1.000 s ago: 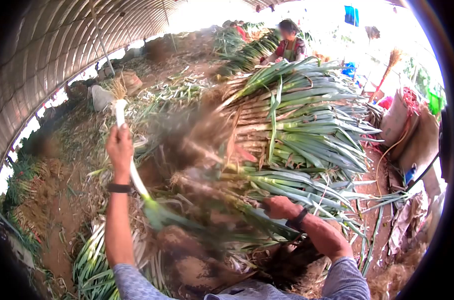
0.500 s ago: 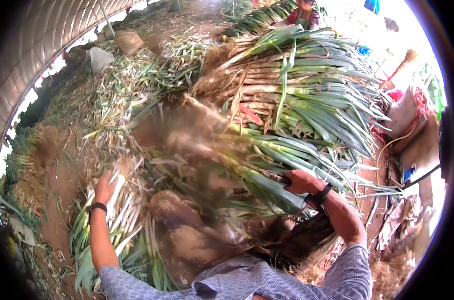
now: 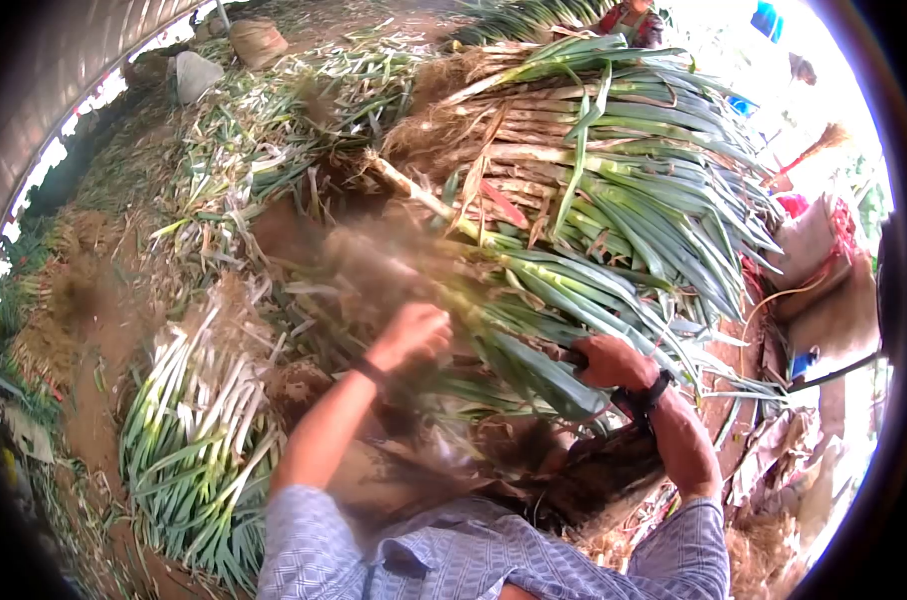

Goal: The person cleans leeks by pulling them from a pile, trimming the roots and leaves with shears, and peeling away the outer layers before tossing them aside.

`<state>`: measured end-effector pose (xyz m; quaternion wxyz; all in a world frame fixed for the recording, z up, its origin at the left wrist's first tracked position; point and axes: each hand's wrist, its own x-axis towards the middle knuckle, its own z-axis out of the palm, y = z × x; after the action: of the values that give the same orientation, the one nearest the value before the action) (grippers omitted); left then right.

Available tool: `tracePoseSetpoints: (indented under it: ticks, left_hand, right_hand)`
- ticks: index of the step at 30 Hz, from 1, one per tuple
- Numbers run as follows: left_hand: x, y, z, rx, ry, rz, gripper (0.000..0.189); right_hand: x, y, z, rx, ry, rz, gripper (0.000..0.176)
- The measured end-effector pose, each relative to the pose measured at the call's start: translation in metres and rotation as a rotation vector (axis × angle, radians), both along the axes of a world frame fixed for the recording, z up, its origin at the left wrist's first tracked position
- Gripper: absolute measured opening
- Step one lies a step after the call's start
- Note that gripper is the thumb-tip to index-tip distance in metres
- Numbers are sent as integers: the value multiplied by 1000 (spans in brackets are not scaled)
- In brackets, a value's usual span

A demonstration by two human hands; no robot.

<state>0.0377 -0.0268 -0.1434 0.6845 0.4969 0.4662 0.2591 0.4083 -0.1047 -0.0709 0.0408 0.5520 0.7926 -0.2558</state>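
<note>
My left hand (image 3: pixel 414 335), with a dark wristband, is in the middle over the near leeks. Its fingers look curled; what they hold, if anything, is lost in the blur there. Further right, my right hand (image 3: pixel 612 362) is closed, with a short dark end of something showing at its thumb side; the rest is hidden. Green leek leaves (image 3: pixel 539 370) lie right beside that hand. Beyond both hands is a large pile of untrimmed leeks (image 3: pixel 614 180), roots to the left. Paler, cleaned leeks (image 3: pixel 209 420) form a heap at the left.
Stripped leaves (image 3: pixel 264 160) litter the ground at the far left. Two sacks (image 3: pixel 259 43) (image 3: pixel 194 76) stand at the back. Another person (image 3: pixel 634 22) is behind the pile. Sacking (image 3: pixel 824 250) and red netting lie at the right. A brown smear blurs the centre.
My left hand has left the cleaned leeks at the left and moved right, to the middle near the pile. My right hand stays almost where it was.
</note>
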Motion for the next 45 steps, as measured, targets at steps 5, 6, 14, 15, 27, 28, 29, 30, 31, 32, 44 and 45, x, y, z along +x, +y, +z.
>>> tracePoseSetpoints:
  ticks: [5, 6, 14, 15, 27, 28, 29, 30, 31, 32, 44, 45]
  left_hand:
    - [68, -17, -74, -28, 7, 117, 21]
    - [78, -17, -76, -66, -14, 151, 20]
    - [119, -26, -87, 30, -58, 441, 18]
    - [124, -28, -83, -13, -28, 449, 21]
    - [134, -49, -83, -180, -283, 544, 17]
    - [129, -53, -83, -193, -320, 525, 20]
    - [123, -57, -83, -205, -357, 506, 22]
    - [116, -61, -83, -223, -388, 456, 22]
    - [107, -65, -83, -243, -418, 403, 22]
    - [101, -69, -84, -268, -451, 348, 23]
    - [86, -82, -114, -222, -343, 378, 20]
    - [86, -82, -113, -209, -353, 373, 21]
  right_hand:
    - [4, -6, 4, 6, -61, -53, 27]
    - [5, -4, -1, 3, -48, -39, 26]
    - [4, 13, -19, 21, 32, -12, 28]
    - [3, 14, -19, 24, 22, -11, 29]
    - [-39, 64, -36, 28, 43, 59, 31]
    - [-50, 68, -32, 67, 68, 54, 32]
    - [-60, 71, -26, 106, 94, 48, 32]
    - [-63, 70, -17, 66, -16, 88, 31]
    - [-64, 68, -13, 44, -15, 108, 31]
    - [-61, 63, -12, 18, -18, 125, 31]
    - [-38, -13, 15, 38, -122, 47, 21]
    - [-41, -13, 15, 43, -109, 36, 20]
